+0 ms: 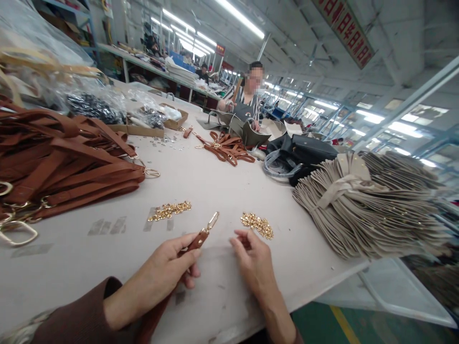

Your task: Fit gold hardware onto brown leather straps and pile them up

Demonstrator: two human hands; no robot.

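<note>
My left hand (168,272) is closed around a brown leather strap (199,240), whose end points up and away from me. A gold-coloured metal clasp (213,220) sticks out from that end, and a small round stud shows on the leather. The rest of the strap runs down under my left wrist. My right hand (254,263) hovers over the table with fingers curled and the thumb tip slightly apart from the index finger; nothing shows between them. Just beyond it lies a pile of small gold rivet pieces (257,224). A second pile of gold pieces (170,210) lies left of the clasp.
Brown straps with gold rings (71,162) are heaped at left. A bundle of beige leather pieces (358,205) sits at the right edge, beside a black bag (304,155). More brown straps (227,147) lie farther back, where a person (247,98) handles grey-green pieces.
</note>
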